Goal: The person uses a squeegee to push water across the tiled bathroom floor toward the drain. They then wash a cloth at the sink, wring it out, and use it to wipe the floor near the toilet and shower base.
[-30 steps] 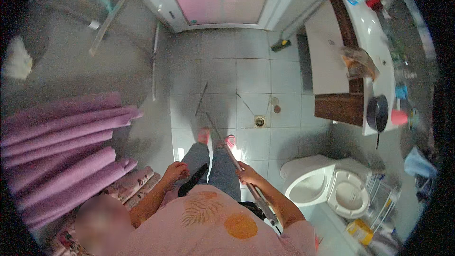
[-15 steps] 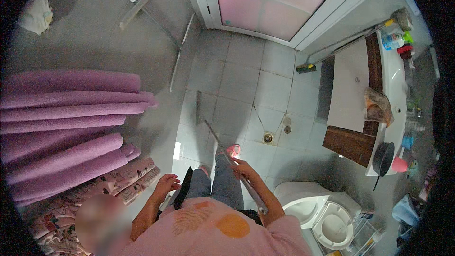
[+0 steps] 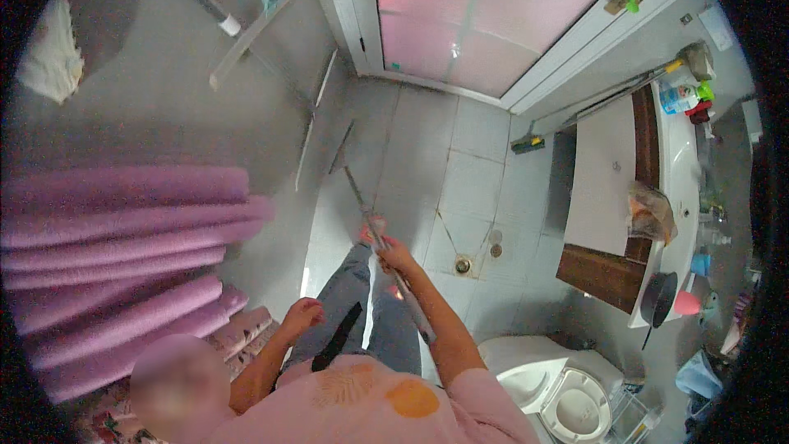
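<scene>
My right hand [image 3: 396,256] is wrapped round the pole of a long-handled floor squeegee [image 3: 357,189]. The pole slants from beside my right forearm to the far left, where the thin blade meets the grey floor tiles near the wall. My left hand [image 3: 303,315] hangs in front of my left side with its fingers curled in, and nothing shows in it. A black strap [image 3: 339,337] hangs over my grey trousers, right of that hand. One foot in a pink slipper [image 3: 374,228] is forward, partly behind the pole.
Purple towels [image 3: 123,255] hang at the left. A door with pink panes [image 3: 493,8] stands ahead. On the right are a washbasin cabinet [image 3: 606,181], a brush [image 3: 528,145] and a toilet [image 3: 579,403]. A drain [image 3: 463,265] sits in the floor.
The squeegee has been pushed farther forward, with my right hand moving forward and left. My left hand's fingers have curled in. One foot has stepped ahead, and the view has shifted slightly.
</scene>
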